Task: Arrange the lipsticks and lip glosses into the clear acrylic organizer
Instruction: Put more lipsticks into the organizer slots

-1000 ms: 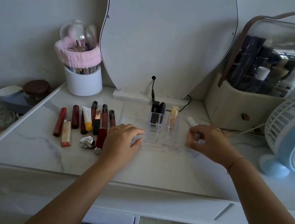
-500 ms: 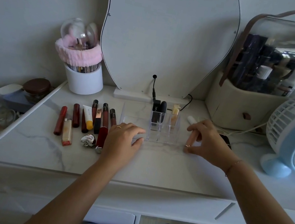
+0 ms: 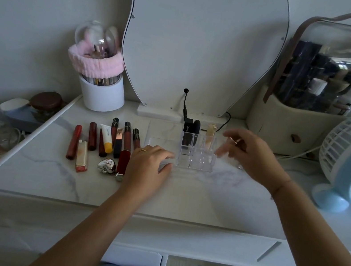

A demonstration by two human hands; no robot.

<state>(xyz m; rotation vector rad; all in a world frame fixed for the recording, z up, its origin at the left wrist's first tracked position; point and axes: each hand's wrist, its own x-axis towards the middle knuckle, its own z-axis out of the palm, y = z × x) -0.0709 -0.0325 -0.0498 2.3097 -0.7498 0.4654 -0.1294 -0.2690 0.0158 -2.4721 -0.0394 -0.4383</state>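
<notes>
clear acrylic organizer | left hand flat, fingers relaxed | right hand blurred, grip unclear

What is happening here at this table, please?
A person is sorting lip products. The left grip rests on the tabletop against the clear organizer, which holds two black lipsticks and a beige tube. The blurred right grip hovers beside it. The other glosses lie unsorted at left.

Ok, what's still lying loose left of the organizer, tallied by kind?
Black-capped gloss tubes: 3
All-red tubes: 4
White squeeze tube, yellow cap: 1
Peach lipstick: 1
Black square lipstick: 1
Silver heart case: 1
Total: 11
</notes>
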